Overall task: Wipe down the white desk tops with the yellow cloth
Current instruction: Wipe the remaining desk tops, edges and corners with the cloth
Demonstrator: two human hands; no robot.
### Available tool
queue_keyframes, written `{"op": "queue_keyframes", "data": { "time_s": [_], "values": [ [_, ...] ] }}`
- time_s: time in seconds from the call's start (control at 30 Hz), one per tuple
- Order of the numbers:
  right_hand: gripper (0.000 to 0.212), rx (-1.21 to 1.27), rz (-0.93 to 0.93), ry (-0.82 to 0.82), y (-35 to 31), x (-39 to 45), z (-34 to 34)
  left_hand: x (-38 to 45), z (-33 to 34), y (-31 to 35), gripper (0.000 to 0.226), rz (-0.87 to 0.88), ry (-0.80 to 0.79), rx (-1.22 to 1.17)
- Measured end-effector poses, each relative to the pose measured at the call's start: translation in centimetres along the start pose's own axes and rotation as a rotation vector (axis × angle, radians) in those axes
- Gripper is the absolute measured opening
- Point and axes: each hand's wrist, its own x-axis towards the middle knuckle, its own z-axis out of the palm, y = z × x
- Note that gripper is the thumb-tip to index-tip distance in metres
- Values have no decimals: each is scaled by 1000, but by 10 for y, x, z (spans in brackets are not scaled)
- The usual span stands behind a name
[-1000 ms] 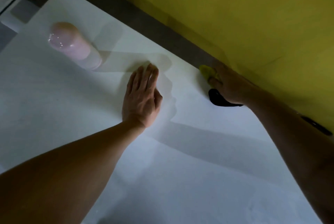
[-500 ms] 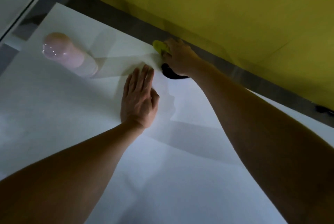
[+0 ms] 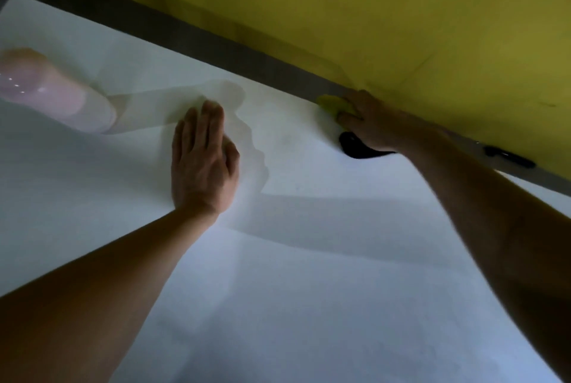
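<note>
The white desk top (image 3: 309, 274) fills most of the view. My right hand (image 3: 370, 123) presses the yellow cloth (image 3: 330, 104) against the desk's far edge, beside the grey strip; only a small bunched corner of the cloth shows past my fingers. My left hand (image 3: 202, 163) lies flat on the desk, palm down, fingers together, holding nothing. It rests left of my right hand, well apart from it.
A pink and white cylindrical bottle (image 3: 52, 95) stands on the desk at the far left, blurred. A yellow partition wall (image 3: 401, 11) rises behind a grey strip (image 3: 247, 51). A black object (image 3: 358, 146) lies under my right wrist; another black piece (image 3: 509, 157) sits near the partition.
My right hand slid the yellow cloth to the right along the far edge, after having swept left half a second before. My left hand stayed flat in place.
</note>
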Motion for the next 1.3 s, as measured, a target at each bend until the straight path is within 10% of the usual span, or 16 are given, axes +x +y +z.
{"op": "queue_keyframes", "data": {
  "time_s": [0.3,0.7,0.93,1.07,1.3],
  "values": [
    [45,51,-89,31,-122,92,37,-1,-3,1,64,1,15,-4],
    [50,142,136,149,44,-56,5,-6,-3,17,60,-33,-20,25],
    [49,173,109,182,87,-92,-2,-67,10,184,63,291,-171,-154],
    [45,197,2,244,98,-98,0,-85,20,243,67,175,-236,-130],
    [41,208,20,23,165,-124,-40,-86,23,251,67,130,-216,-20]
  ]
}}
